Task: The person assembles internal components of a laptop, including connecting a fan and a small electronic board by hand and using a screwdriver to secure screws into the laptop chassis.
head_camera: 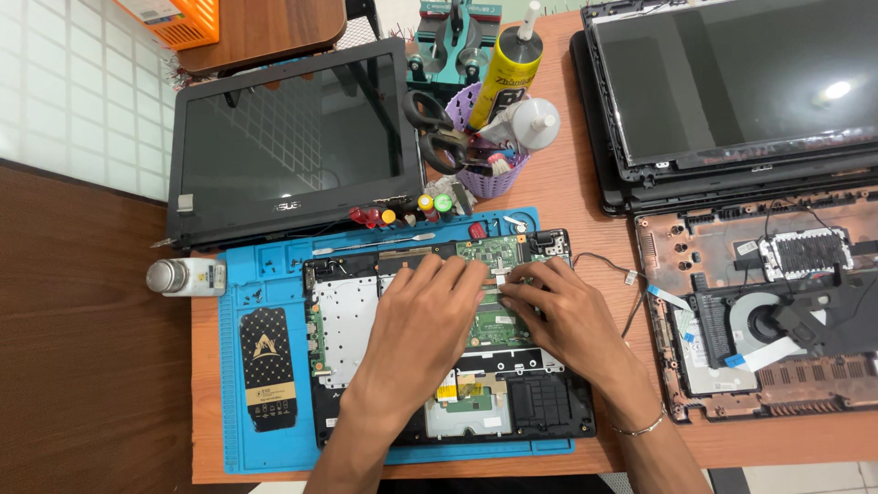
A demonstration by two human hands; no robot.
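- Left hand [422,311] flat, fingers loosely spread, tips pressing green circuit board [498,322]; grips nothing
- Right hand [560,316] half-curled, fingertips [514,291] on board's upper edge
- Board sits inside opened laptop base [540,402], on blue work mat [240,302]
- Beyond: detached screen [288,137], purple tool cup [494,178]

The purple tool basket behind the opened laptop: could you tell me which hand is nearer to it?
Right. The right hand lies just below the purple basket; the left hand lies further toward the person's left.
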